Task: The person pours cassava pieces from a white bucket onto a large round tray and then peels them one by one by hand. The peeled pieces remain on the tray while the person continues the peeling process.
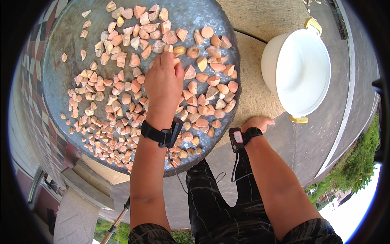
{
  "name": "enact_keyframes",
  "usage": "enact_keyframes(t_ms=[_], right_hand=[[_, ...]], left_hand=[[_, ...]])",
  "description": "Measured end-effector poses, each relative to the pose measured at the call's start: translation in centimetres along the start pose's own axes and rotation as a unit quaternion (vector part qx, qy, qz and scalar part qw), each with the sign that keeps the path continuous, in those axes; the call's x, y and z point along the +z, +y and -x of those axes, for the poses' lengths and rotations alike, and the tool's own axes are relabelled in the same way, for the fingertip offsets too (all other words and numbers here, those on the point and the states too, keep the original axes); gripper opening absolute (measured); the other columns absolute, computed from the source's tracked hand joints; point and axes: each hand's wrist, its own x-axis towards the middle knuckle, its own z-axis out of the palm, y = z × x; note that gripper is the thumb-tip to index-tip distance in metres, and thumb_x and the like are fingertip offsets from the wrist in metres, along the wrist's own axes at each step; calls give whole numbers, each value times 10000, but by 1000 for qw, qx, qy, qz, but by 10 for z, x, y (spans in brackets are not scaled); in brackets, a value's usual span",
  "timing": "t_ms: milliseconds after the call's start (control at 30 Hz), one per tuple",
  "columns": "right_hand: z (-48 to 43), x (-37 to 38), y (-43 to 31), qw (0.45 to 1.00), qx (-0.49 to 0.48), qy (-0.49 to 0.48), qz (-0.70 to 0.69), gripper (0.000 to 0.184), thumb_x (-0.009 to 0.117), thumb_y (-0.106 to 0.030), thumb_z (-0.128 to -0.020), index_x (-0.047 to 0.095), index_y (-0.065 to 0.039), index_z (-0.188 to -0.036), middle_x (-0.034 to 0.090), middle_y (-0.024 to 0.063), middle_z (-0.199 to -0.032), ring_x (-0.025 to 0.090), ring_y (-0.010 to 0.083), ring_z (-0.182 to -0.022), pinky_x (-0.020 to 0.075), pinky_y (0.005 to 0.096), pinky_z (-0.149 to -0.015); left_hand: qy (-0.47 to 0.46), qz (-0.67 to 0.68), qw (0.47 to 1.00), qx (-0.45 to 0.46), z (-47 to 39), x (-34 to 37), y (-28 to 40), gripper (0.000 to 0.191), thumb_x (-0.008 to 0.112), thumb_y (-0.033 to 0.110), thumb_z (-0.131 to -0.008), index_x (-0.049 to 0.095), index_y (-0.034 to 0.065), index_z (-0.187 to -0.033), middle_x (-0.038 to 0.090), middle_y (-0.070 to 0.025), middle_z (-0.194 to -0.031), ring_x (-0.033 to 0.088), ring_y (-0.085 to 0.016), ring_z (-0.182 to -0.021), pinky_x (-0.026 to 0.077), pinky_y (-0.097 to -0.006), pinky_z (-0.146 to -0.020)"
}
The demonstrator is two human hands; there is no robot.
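Note:
A large round metal tray (65,42) bears many cut chunks of a pinkish-orange root or tuber, with bigger pieces (213,80) at the right and smaller ones at the lower left. Over the tray's upper middle, my left hand (164,76) reaches down among the chunks. Its fingers are bent and close together at several pieces; whether it grips one is hidden. My right hand (259,123) hangs beyond the tray's right edge, near a white plastic tub, partly turned away, with no object visible in it. Each wrist wears a black strap with a small cabled device.
The white tub (303,73) with yellow handles stands right of the tray on a stone-like slab (249,76). A pole (114,224) leans at the lower left, near a concrete step (88,183). My legs are below the tray's edge.

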Motion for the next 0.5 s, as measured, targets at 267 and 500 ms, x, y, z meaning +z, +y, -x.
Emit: enact_keyframes(t_ms=[267,500], right_hand=[[3,0,-2,1000,12,7,-1,848,152,-620,-888,497,70,-1241,507,214,-1283,502,363,-1151,364,394,-1014],[-5,1,2,1000,-9,-7,-6,859,160,-627,-887,496,83,-1233,511,232,-1269,502,371,-1147,363,390,-1014]], left_hand=[[66,400,911,-70,-44,-14,22,191,620,130,-846,558,-17,-952,616,-56,-760,565,-111,-645,469,-267,-601],[168,358,909,-132,-58,6,10,252,571,165,-884,539,-20,-1052,621,-84,-872,582,-145,-742,479,-276,-659]])
